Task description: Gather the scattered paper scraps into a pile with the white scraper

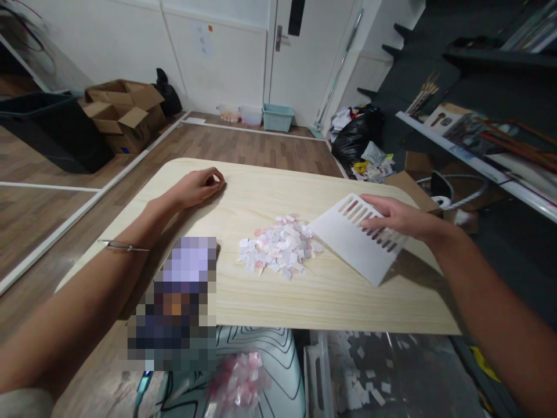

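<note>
On the pale wooden table [278,307], a loose heap of small white and pink paper pieces [281,247] lies near the middle. My right hand [389,217] grips a flat white slotted board [348,241] by its slotted end, the thumb across the slots. This board is tilted, and its left corner meets the right side of the heap. Toward the far left of the table rests my left hand [204,187], fingers curled in toward the thumb, with nothing visible in them. A blurred-out phone-like object [187,261] lies by my left forearm.
Below the table edge are a clear bag of pink and white pieces [239,380], a patterned cushion [278,360] and a transparent bin [322,371] with scattered scraps. Cardboard boxes [126,113] and a black bin [56,133] stand left; a shelf [478,162] runs along the right.
</note>
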`<state>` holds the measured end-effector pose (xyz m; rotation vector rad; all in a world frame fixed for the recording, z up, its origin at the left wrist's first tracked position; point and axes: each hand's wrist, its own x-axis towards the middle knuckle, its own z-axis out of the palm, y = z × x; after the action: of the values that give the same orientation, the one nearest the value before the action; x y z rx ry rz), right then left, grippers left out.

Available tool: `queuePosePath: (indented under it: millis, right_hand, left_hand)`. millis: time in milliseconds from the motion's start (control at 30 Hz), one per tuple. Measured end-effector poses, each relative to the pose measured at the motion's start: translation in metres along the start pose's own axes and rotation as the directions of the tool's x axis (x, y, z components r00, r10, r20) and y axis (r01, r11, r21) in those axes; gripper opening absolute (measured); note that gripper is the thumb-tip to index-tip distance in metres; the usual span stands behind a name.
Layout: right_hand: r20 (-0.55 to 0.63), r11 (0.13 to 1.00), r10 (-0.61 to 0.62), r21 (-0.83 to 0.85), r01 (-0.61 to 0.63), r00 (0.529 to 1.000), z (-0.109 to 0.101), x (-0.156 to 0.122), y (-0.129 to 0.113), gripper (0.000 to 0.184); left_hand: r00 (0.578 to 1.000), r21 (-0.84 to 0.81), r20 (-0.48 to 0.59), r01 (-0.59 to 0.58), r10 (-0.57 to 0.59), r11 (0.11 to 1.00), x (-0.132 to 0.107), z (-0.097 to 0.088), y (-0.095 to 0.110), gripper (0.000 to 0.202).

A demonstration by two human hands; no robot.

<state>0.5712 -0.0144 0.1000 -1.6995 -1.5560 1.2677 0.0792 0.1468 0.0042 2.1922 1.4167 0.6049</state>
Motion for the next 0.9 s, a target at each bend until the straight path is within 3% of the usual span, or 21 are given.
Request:
queuePosePath:
  millis: [67, 200, 367, 567, 767, 900]
  right_hand:
    - [0.046, 0.998, -0.069, -0.001, 0.07, 0.997, 0.003, 0.02, -0.011, 0.058]
    - [0.002, 0.983, -0.184, 0.022, 0.184, 0.983, 0.014, 0.035, -0.017, 0.077]
    - [-0.044, 0.993, -0.095, 0.068, 0.097, 0.995, 0.009, 0.04, 0.007, 0.114]
    - [-0.158, 0.994, -0.032, 0.096, 0.048, 0.987, 0.004, 0.046, 0.033, 0.11]
    - [-0.088, 1.0, -0.031, 0.0, 0.031, 0.996, 0.035, 0.047, 0.028, 0.112]
    - [-0.116, 0.998, -0.045, 0.031, 0.049, 0.992, 0.06, 0.045, 0.023, 0.109]
  left_hand:
    - [1.0, 0.001, 0.02, -0.006, 0.006, 1.0, -0.002, 0.0, 0.0, 0.038]
    - [0.999, 0.001, 0.017, -0.029, 0.029, 1.0, -0.006, 0.003, -0.001, 0.038]
    - [0.999, -0.008, 0.004, -0.038, 0.038, 0.999, -0.005, 0.008, -0.007, 0.03]
    - [0.998, -0.019, -0.017, -0.054, 0.054, 0.998, -0.006, 0.009, -0.012, 0.021]
    - [0.997, 0.007, -0.036, -0.07, 0.07, 0.998, -0.01, 0.009, -0.01, 0.017]
    - [0.999, -0.041, -0.039, -0.039, 0.038, 0.998, -0.011, 0.011, -0.01, 0.017]
